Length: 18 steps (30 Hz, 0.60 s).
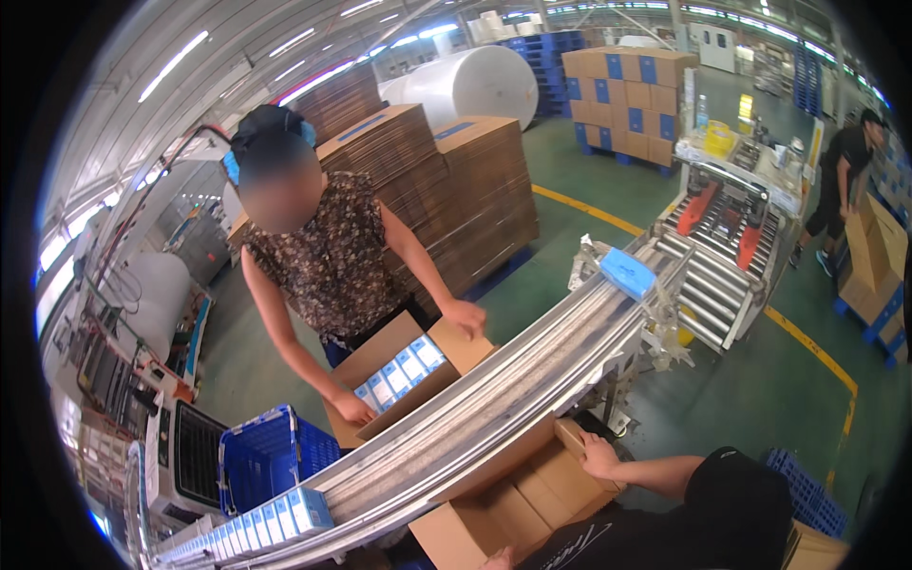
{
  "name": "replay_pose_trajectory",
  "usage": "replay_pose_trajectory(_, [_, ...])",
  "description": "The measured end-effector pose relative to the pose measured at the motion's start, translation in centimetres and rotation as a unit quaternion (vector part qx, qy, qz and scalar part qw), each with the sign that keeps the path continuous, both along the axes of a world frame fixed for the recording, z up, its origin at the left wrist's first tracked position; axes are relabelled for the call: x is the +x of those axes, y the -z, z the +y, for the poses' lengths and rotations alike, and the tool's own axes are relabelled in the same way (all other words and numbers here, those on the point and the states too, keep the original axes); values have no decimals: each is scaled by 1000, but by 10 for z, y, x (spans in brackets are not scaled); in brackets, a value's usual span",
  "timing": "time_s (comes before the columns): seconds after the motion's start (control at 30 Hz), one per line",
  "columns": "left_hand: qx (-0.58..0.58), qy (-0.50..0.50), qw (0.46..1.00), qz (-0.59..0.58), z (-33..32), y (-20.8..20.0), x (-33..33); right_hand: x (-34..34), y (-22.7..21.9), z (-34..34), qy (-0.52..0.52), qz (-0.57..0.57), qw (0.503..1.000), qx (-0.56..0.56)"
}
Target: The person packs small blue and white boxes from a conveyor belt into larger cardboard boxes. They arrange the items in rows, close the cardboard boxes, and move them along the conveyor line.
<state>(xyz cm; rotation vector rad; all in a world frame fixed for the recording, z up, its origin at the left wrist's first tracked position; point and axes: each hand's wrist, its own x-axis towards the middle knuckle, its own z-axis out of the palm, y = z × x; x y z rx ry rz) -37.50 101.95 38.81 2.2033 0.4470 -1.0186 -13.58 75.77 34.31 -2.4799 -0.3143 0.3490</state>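
An open cardboard box (525, 491) stands in front of me on the near side of the conveyor, with bare brown cardboard showing inside. My right hand (599, 457) is closed over the box's far right edge, the fingers curled onto the flap. Only a small part of my left hand (499, 560) shows, low in the picture beside the box's near edge; its fingers are largely hidden. On the conveyor (418, 451) at left, a row of small blue-and-white cartons (275, 521) stands close together. A single blue carton (627, 274) lies farther up the belt.
Across the belt a co-worker's hands (463, 319) touch another cardboard box (385, 342) holding several blue-and-white cartons. A blue basket (275, 456) stands at left. Stacked flat cardboard (456, 199) rises behind. A roller conveyor with red guides (698, 209) is at far right.
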Motion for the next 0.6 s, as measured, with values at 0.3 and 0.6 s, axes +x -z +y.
replay_pose_trajectory(0.3, [151, 52, 956, -247, -12, 17, -21, 2, 10, -3, 10, 17, 1000, 7])
replay_pose_trajectory(0.6, [181, 37, 951, -248, -11, 32, -57, 0, -4, 9, 0, 14, 1000, -4])
